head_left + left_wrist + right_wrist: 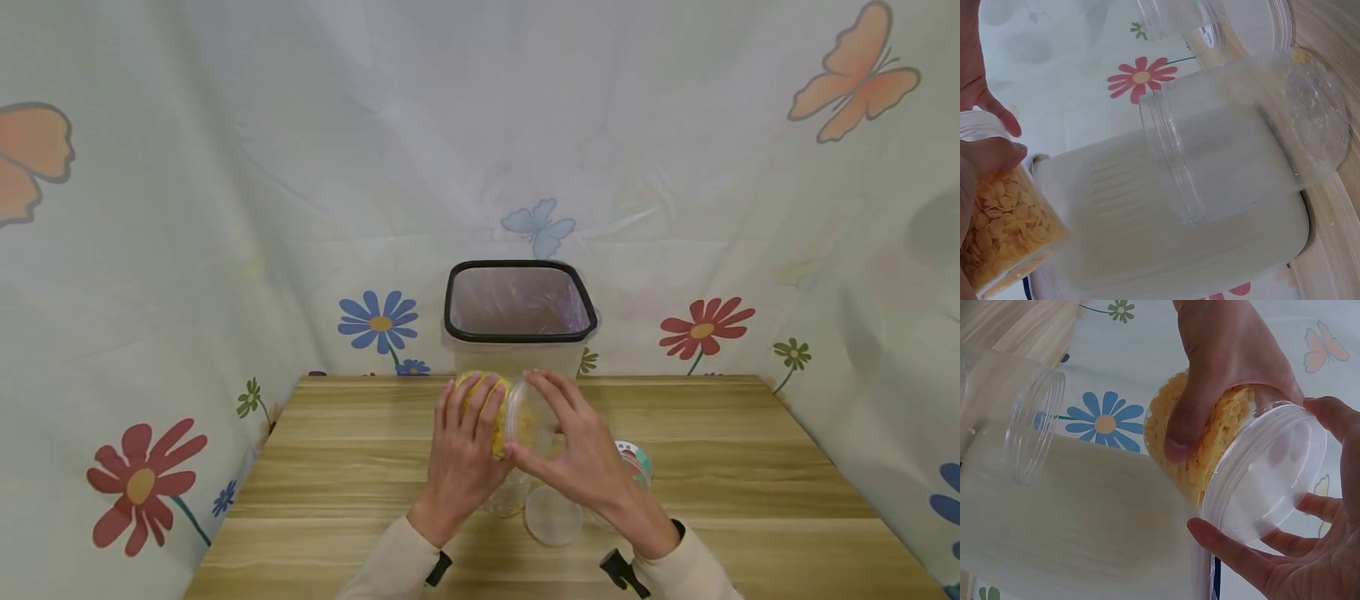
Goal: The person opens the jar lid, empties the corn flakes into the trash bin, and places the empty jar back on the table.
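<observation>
My left hand (467,457) grips a clear plastic jar (1225,431) filled with yellow flakes, tipped sideways above the table. The translucent lid (1266,472) sits at the jar's right-hand end. Around that lid's rim my right hand (591,452) curls its thumb and fingers. Below the hands, an open clear jar (1229,137) stands upright on the table, with a few crumbs near its base. Beside it lies a loose round translucent lid (553,517). The hands partly hide the standing jar in the head view.
Behind the table stands a lined bin with a black rim (522,338). Right of the loose lid, partly behind my right wrist, is a round item with a printed green-and-red top (634,460). A flower-printed curtain (375,167) surrounds the wooden table (345,475).
</observation>
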Tool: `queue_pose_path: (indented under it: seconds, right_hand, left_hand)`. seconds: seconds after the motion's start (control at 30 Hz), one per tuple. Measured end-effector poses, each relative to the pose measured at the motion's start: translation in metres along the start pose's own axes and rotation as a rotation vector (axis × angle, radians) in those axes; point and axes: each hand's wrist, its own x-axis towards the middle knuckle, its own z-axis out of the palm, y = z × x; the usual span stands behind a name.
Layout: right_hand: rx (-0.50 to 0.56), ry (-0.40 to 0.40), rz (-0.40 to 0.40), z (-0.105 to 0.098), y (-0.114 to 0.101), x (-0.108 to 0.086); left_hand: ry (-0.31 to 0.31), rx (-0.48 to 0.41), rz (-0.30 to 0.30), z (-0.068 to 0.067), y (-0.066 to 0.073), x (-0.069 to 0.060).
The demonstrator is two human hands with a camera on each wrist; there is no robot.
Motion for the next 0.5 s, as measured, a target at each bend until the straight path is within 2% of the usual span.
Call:
queue_pose_path:
  seconds: [0.13,0.33,0.5]
  right_hand:
    - [-0.015,0.005,-0.071,-0.0004,0.0045,-0.0004]
    - [-0.083,-0.033,-0.216,-0.0029,0.0089,-0.0004]
    - [-0.113,-0.074,-0.277,-0.0056,0.0106,-0.0010]
  left_hand:
    - [0.012,-0.002,0.002,0.0007,-0.0003,-0.0005]
    - [-0.015,-0.027,-0.015,0.0015,0.0000,-0.0027]
    - [-0.033,-0.045,-0.022,0.0026,-0.0003,-0.0061]
